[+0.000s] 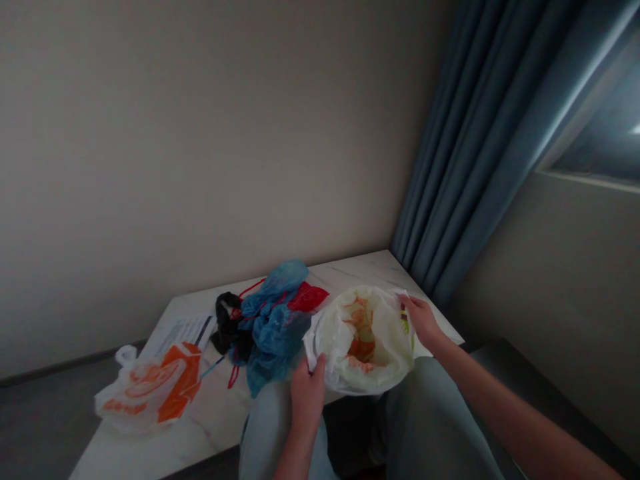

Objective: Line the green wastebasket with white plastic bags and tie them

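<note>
A pale plastic bag point(333, 343) is spread open above my knees, its mouth facing me. Orange patches show inside it. My left hand point(309, 383) pinches the rim at the near left, while my right hand point(419, 317) grips the rim on the far right, beside a small yellow-green printed patch. To the left of it, crumpled blue plastic bags point(277, 330) lie in a heap on the table, along with a red bag point(309, 297) and a black bag point(227, 323). Red drawstrings poke out of the heap.
A white marble-patterned table point(220, 417) stands against the wall. On its left are a white and orange plastic bag point(150, 393) and a printed sheet point(177, 335). Blue curtains point(465, 147) hang at the right corner by a window.
</note>
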A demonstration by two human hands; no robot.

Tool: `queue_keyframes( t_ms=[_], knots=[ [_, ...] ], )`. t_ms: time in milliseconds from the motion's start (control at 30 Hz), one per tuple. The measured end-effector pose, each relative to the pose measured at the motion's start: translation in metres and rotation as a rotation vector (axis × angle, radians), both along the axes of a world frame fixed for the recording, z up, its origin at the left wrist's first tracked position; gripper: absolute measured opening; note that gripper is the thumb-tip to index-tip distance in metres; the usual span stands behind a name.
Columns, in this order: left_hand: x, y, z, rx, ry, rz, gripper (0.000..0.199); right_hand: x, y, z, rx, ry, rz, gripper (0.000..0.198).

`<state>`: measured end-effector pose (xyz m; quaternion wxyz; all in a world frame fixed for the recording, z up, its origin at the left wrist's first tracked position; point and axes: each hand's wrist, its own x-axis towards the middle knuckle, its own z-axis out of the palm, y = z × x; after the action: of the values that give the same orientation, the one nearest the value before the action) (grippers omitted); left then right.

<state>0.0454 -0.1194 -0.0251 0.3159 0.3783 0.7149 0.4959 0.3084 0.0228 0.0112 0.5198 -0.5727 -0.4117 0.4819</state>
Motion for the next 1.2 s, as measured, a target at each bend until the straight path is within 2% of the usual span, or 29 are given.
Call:
queue_keyframes(
  t_ms=[133,200,267,367,433,500,600,700,800,933,1000,1100,1200],
  knots=[
    [-0.003,0.004,-0.007,-0.018,-0.036,0.047,0.048,0.011,-0.004,-0.003,-0.02,-0.239,-0.078,0.04],
    [-0.008,0.007,-0.013,-0.004,-0.063,0.116,0.052,0.017,-0.004,-0.005,-0.063,-0.257,-0.076,0.038],
    [-0.015,0.012,-0.018,0.026,-0.119,0.173,0.052,0.022,-0.002,-0.005,-0.153,-0.088,-0.047,0.039],
    [-0.026,0.022,-0.021,0.095,-0.22,0.22,0.045,0.029,0.003,0.0,-0.318,0.392,0.056,0.038],
    [-0.031,0.029,-0.017,0.151,-0.273,0.237,0.039,0.036,0.006,0.006,-0.335,0.667,0.159,0.032],
    [-0.035,0.036,-0.008,0.219,-0.36,0.224,0.035,0.042,0.01,0.011,-0.259,0.805,0.231,0.02],
    [-0.032,0.049,0.015,0.331,-0.601,0.162,0.028,0.048,0.015,0.015,-0.177,0.81,0.198,0.008],
    [-0.024,0.064,0.036,0.376,-0.816,0.144,0.022,0.045,0.022,0.016,-0.156,0.75,0.133,0.014],
    [-0.018,0.081,0.047,0.383,-0.926,0.101,0.034,0.036,0.031,0.015,-0.043,0.656,0.089,0.024],
    [-0.02,0.096,0.05,0.346,-0.948,0.042,0.047,0.024,0.043,0.014,0.045,0.495,0.013,0.042],
    [-0.024,0.097,0.053,0.396,-0.942,0.03,0.048,0.02,0.048,0.015,0.072,0.424,-0.056,0.05],
    [-0.031,0.092,0.057,0.504,-0.933,0.001,0.041,0.015,0.052,0.02,0.197,0.359,-0.163,0.059],
    [-0.039,0.085,0.056,0.502,-0.891,-0.035,0.029,0.008,0.053,0.031,0.296,0.356,-0.166,0.066]
  ],
)
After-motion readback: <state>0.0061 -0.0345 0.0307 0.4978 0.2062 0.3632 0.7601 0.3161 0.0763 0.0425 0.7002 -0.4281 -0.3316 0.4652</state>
